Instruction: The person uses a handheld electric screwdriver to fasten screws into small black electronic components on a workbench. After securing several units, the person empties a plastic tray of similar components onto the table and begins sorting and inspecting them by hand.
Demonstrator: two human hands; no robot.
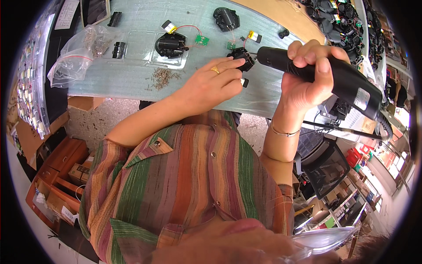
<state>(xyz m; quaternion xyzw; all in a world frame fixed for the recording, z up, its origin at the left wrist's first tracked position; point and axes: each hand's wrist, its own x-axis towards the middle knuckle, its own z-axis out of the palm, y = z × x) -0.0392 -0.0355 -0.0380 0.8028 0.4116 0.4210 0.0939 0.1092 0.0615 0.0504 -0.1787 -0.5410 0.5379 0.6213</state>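
Note:
My right hand is wrapped round a black electric screwdriver with a coiled cable. Its tip points left, at a small black plastic housing. Fingers of my left hand press on that housing and keep it against the table; they cover part of it. Beside it lie a green circuit board and a yellow-and-black battery, joined by thin wires. A small white-and-black piece shows by my left fingertips. Loose screws form a pile left of that hand.
A similar black housing sits on a clear plastic tray, wired to a green board. Another housing lies farther back. At left is a clear bag of small parts; many black assemblies are heaped at far right.

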